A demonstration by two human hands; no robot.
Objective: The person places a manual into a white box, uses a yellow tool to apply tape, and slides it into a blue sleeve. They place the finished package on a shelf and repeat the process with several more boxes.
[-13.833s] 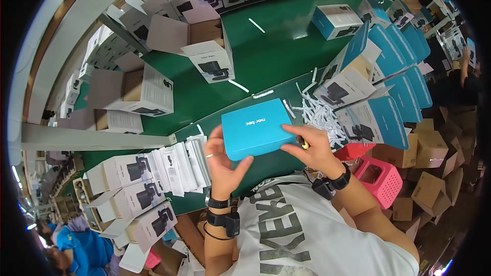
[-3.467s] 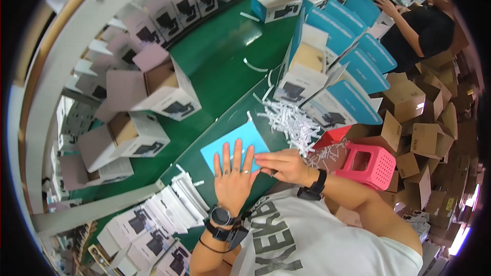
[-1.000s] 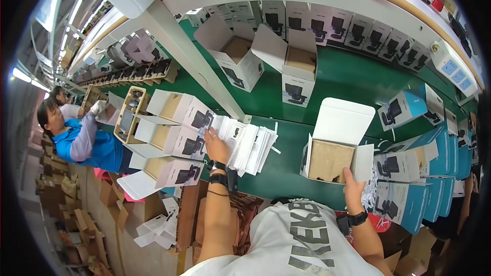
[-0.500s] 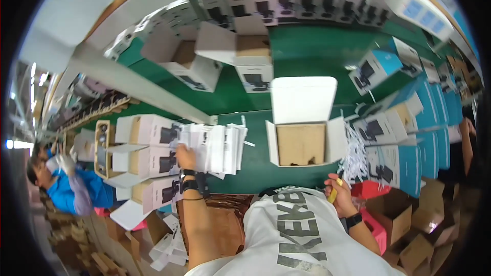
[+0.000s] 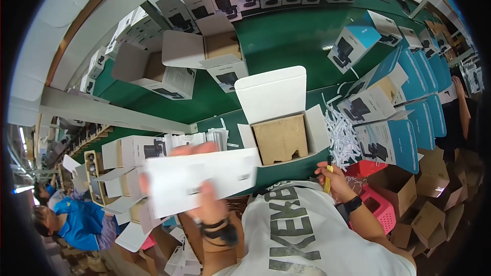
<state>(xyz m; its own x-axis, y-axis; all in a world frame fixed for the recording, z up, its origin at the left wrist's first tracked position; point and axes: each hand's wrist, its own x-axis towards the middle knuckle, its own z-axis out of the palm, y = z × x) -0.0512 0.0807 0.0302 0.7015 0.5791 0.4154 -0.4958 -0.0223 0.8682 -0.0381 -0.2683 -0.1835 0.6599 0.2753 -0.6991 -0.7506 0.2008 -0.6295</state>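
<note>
Above the green table (image 5: 232, 132), at the left of the open white box (image 5: 317, 129), the left hand (image 5: 212, 209) pinches a blurred white paper (image 5: 171, 186) in its thumb-and-finger grip, while the right hand (image 5: 336, 180) curls its grip around a yellow tool (image 5: 328, 179).

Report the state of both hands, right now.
Left hand: holding a white paper leaflet, thumb across its near face.
Right hand: closed around a slim yellow tool, perhaps a cutter.
</note>
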